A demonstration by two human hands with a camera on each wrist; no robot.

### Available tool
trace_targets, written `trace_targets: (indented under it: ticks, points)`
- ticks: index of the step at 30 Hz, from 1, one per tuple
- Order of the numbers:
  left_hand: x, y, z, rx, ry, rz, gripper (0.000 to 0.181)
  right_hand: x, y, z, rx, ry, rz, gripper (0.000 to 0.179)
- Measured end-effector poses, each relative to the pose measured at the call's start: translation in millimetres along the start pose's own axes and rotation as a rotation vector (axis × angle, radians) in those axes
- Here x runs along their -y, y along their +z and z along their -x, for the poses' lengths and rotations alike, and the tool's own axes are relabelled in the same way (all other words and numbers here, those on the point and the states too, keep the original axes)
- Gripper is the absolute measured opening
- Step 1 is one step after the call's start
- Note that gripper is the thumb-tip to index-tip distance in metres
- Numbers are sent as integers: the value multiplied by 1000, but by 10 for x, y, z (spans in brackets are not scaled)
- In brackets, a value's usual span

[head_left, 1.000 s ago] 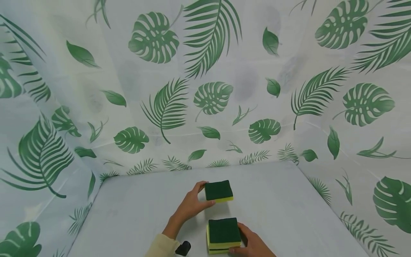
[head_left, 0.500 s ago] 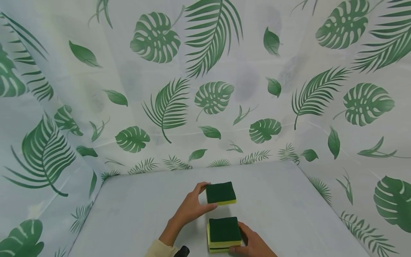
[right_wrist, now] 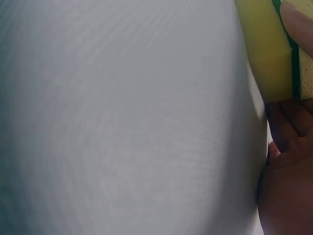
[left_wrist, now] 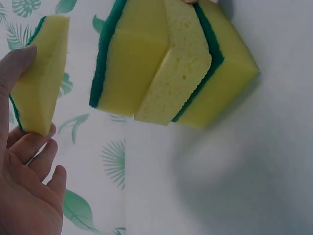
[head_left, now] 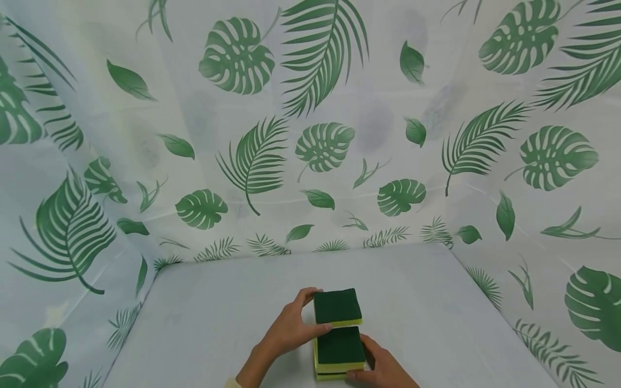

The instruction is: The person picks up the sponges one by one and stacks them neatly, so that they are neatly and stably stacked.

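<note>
My left hand (head_left: pixel 290 327) pinches a yellow sponge with a dark green scouring top (head_left: pixel 338 306) between thumb and fingers. In the left wrist view this sponge (left_wrist: pixel 45 73) is apart from a stack of sponges (left_wrist: pixel 134 63), with a gap between them. The stack (head_left: pixel 341 346) sits on the table, green face up, its yellow and green layers slightly out of line. At its right side my right hand (head_left: pixel 386 367) grips it, thumb at the near side. The right wrist view shows only a corner of the stack (right_wrist: pixel 269 54), beside the thumb and fingers.
A white-covered table (head_left: pixel 218 318) lies under the hands and stack. Walls of white cloth with green leaf print (head_left: pixel 271 226) close it in at the back, left and right.
The left hand has brought its sponge toward the near side and slightly right, so it now overlaps the stack's far edge in the head view. The right hand and stack have hardly moved.
</note>
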State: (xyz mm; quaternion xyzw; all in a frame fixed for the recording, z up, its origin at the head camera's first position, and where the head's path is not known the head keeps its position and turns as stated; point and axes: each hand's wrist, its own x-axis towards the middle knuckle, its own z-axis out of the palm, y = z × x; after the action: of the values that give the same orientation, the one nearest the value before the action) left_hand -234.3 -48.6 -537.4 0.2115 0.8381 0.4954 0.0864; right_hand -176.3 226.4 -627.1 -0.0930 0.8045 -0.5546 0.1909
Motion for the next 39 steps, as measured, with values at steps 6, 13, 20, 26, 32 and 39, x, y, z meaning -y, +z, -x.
trace_targets:
  ticks: [6, 13, 20, 26, 32, 39]
  points:
    - [-20, 12, 87, 1, -3, 9, 82, 9, 0, -19, -11, 3, 48, 95]
    - [12, 73, 165, 10, 6, 5, 82, 0, -8, -30, -33, 11, 101, 98]
    - [48, 156, 222, 42, -11, 7, 78, -39, -33, -20, -51, -5, 107, 96]
    - [63, 207, 284, 43, -19, -1, 78, -41, -29, -25, -38, -50, 111, 92]
    - [94, 246, 349, 24, -10, -41, 78, -23, -16, -20, -21, -76, 87, 87]
    - [88, 294, 417, 30, -40, -61, 79, -23, 1, 3, -16, -86, 78, 83]
